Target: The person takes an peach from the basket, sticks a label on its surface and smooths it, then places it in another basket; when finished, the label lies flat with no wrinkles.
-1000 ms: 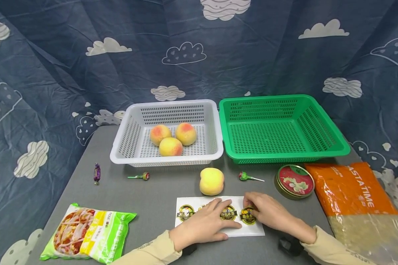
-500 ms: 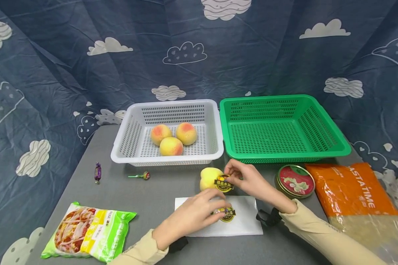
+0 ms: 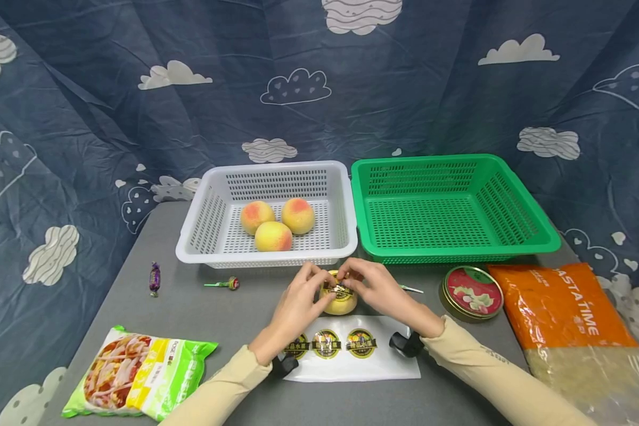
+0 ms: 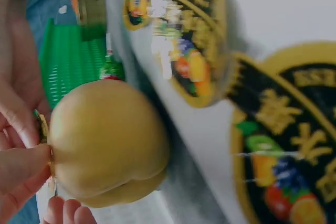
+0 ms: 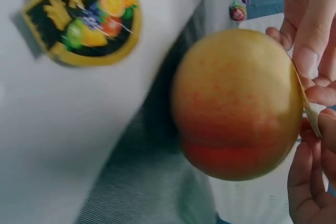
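A yellow peach stands on the grey table behind a white sticker sheet. Against its upper surface lies a black-and-gold fruit sticker. From the left side, my left hand pinches the sticker's edge with thumb and fingers. My right hand pinches the opposite edge. Seen from the right wrist, the sticker's rim stands partly off the peach, whose skin blushes red low down. Left wrist view: fingertips of both hands meet at the peach. Several stickers remain on the sheet.
Three peaches lie in a white basket beside a green basket. Around the table are a round tin, an orange pasta bag, a green food bag, a lollipop and a purple candy.
My right hand has peeled a sticker from the sheet and carried it up to the peach. My left hand has left the sheet and moved up to the peach and sticker.
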Action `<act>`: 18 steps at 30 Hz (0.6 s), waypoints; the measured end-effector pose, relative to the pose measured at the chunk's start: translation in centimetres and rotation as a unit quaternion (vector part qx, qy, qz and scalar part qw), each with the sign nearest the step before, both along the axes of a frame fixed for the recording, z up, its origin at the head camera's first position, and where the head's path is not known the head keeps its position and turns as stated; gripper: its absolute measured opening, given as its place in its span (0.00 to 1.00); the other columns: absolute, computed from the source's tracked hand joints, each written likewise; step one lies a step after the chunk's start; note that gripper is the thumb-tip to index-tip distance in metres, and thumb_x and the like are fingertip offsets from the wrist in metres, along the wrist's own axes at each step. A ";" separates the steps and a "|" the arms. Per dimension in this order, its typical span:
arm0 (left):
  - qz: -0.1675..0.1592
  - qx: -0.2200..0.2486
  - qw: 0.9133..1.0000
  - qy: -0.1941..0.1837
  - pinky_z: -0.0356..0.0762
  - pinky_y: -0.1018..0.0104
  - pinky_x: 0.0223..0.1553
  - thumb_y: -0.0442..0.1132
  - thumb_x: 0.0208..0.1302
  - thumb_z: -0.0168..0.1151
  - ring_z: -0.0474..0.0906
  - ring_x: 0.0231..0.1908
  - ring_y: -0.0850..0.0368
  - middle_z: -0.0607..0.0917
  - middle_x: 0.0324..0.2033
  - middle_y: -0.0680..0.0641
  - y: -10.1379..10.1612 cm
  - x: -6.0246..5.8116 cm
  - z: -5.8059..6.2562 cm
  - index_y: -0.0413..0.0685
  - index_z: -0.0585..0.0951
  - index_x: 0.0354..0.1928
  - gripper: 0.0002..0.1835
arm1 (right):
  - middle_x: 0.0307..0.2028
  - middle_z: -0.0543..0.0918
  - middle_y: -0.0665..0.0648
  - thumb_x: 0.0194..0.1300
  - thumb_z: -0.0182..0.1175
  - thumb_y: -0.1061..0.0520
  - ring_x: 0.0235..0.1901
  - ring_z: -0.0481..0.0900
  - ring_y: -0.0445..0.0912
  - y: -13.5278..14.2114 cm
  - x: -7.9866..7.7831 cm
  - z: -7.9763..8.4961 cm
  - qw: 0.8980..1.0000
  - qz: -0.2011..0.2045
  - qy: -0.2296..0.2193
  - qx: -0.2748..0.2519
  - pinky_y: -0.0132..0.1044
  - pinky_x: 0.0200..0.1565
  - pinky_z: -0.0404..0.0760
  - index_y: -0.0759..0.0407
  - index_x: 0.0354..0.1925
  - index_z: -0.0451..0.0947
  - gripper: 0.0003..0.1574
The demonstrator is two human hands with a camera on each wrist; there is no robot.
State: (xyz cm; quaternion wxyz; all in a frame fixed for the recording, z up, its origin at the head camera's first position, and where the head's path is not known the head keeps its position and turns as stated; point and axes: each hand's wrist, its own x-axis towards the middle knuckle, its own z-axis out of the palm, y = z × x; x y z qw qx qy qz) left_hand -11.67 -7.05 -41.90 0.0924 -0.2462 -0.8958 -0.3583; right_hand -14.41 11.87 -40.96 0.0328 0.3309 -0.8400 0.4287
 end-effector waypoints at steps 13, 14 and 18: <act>-0.027 0.141 0.973 -0.180 0.68 0.55 0.44 0.39 0.60 0.59 0.63 0.46 0.49 0.64 0.46 0.46 0.4 -0.5 -1.0 0.51 0.74 0.42 0.09 | 0.49 0.74 0.59 0.57 0.60 0.66 0.48 0.74 0.53 0.2 1.2 -1.4 0.995 -0.030 -0.097 -0.025 0.46 0.47 0.73 0.61 0.46 0.70 0.18; -0.027 0.160 0.967 -0.199 0.67 0.51 0.45 0.39 0.61 0.58 0.63 0.47 0.48 0.64 0.47 0.45 0.4 -0.5 -1.0 0.49 0.73 0.42 0.08 | 0.50 0.74 0.60 0.57 0.60 0.65 0.49 0.73 0.54 0.1 1.2 -1.4 0.994 -0.032 -0.103 -0.029 0.46 0.48 0.73 0.61 0.46 0.69 0.18; -0.028 0.211 0.953 -0.217 0.59 0.42 0.49 0.34 0.61 0.56 0.61 0.48 0.41 0.65 0.46 0.38 0.6 -0.5 0.0 0.41 0.74 0.40 0.07 | 0.52 0.74 0.62 0.53 0.65 0.58 0.50 0.73 0.53 -0.5 1.3 -1.6 0.992 -0.057 -0.109 -0.028 0.47 0.49 0.71 0.58 0.46 0.69 0.23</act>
